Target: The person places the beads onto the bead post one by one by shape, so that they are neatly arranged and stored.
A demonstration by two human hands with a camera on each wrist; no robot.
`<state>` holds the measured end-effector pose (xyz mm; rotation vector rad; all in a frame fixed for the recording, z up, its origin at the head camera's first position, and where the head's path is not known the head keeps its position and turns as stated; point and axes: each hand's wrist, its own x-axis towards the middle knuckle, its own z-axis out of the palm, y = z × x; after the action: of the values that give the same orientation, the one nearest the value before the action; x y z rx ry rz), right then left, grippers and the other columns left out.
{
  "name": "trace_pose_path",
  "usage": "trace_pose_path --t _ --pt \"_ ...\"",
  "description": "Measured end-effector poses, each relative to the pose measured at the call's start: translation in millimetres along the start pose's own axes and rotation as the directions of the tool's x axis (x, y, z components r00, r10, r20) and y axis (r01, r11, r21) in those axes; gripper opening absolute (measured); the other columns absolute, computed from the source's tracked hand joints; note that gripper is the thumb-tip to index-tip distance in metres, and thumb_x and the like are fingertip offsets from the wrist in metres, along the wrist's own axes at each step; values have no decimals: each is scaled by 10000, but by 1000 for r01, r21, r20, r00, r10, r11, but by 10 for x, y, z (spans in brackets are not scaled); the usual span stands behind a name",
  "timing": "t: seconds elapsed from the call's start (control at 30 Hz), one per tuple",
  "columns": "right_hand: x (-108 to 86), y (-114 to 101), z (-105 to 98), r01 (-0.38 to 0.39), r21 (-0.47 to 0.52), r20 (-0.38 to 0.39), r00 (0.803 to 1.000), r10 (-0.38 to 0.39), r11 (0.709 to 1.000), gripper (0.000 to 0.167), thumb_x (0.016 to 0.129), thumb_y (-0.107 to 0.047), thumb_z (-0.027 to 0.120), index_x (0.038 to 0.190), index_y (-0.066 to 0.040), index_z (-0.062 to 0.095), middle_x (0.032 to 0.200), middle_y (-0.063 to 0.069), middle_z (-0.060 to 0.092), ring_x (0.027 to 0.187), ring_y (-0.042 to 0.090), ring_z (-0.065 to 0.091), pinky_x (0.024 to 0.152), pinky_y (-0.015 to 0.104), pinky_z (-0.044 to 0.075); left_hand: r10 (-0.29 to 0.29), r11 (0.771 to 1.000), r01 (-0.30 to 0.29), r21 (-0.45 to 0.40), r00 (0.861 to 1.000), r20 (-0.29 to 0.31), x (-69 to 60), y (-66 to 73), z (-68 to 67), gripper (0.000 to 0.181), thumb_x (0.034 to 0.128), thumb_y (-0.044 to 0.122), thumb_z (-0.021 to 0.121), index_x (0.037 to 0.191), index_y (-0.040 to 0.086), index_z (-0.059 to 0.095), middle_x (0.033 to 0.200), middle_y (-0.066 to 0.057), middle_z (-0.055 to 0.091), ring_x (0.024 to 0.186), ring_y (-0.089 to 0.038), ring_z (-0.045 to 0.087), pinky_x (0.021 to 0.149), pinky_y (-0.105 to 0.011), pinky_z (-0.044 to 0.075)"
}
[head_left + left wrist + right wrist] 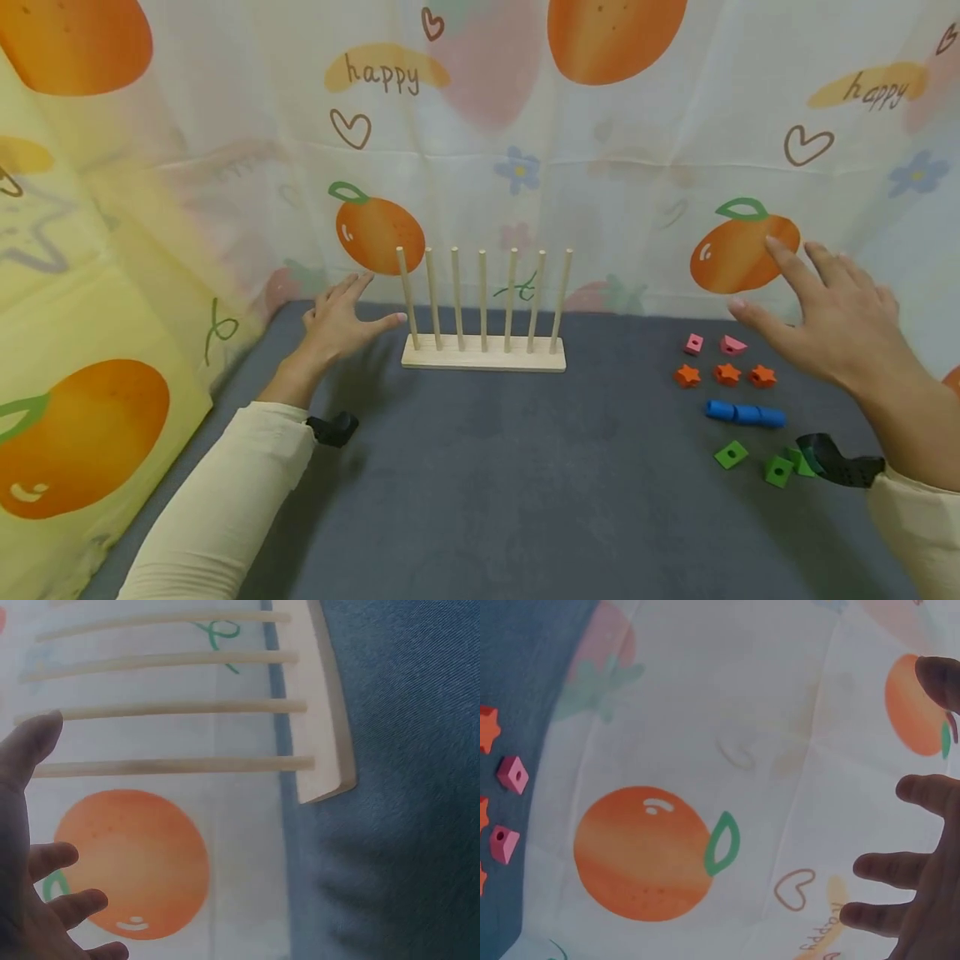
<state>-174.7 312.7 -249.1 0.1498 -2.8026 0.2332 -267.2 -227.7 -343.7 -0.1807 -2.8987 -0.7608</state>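
A wooden rack with several upright pegs (483,354) stands near the back of the table, its pegs bare. Just left of it my left hand (337,325) hovers with fingers spread, holding nothing. The thumb (34,742) points toward the leftmost pegs; I cannot tell whether it touches one. My right hand (840,325) is raised above the right side, fingers apart and grasping nothing. Below and left of it lie pink beads (732,345), orange star beads (727,374) and a row of blue cylinder beads (746,414). Nearer me are green beads (731,454), one partly hidden by the right wrist strap.
A dark grey cloth (480,483) covers the table. Behind it hangs a white curtain (637,183) printed with oranges and hearts, and a yellowish stretch of it (97,317) runs along the left side. Black wrist straps (840,462) sit on both forearms.
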Motion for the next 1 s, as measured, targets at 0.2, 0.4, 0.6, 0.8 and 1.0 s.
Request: trace_pose_path --t 0.2,0.4,0.6,0.8,1.0 --pt "-113 79 55 24 23 -41 999 -23 999 840 933 -573 499 1565 -164 127 1517 326 135 1349 549 121 996 727 72 -14 999 14 -35 1000 10 36 -49 207 954 806 680 616 1544 190 262 1577 -101 198 1370 -452 161 954 -720 137" --pt "-251 155 133 36 40 -96 995 -32 999 834 932 -581 503 1546 -103 200 1497 342 179 1309 592 171 1027 696 85 3 997 0 -81 999 39 91 -142 451 911 835 621 635 1538 167 276 1570 -83 229 1368 -459 184 982 -717 141" --pt "-341 225 208 41 80 -138 990 -30 996 821 931 -567 518 1526 -68 249 1497 335 197 1325 572 173 1040 682 75 16 989 -9 -146 999 48 98 -235 652 817 861 477 690 1511 126 340 1549 -125 270 1378 -453 182 988 -728 122" --pt "-436 315 278 34 125 -181 983 -11 992 812 939 -554 515 1521 -52 255 1502 322 203 1336 559 164 1033 693 62 3 975 15 -221 997 81 130 -290 821 806 853 498 691 1503 151 367 1548 -99 283 1384 -444 154 984 -733 101" --pt "-499 412 369 71 205 -221 975 -24 976 778 959 -470 541 1506 6 258 1505 309 224 1362 519 158 1062 651 49 -11 959 39 -280 995 99 148 -346 907 776 866 446 702 1498 135 377 1554 -126 260 1404 -435 87 1000 -725 67"
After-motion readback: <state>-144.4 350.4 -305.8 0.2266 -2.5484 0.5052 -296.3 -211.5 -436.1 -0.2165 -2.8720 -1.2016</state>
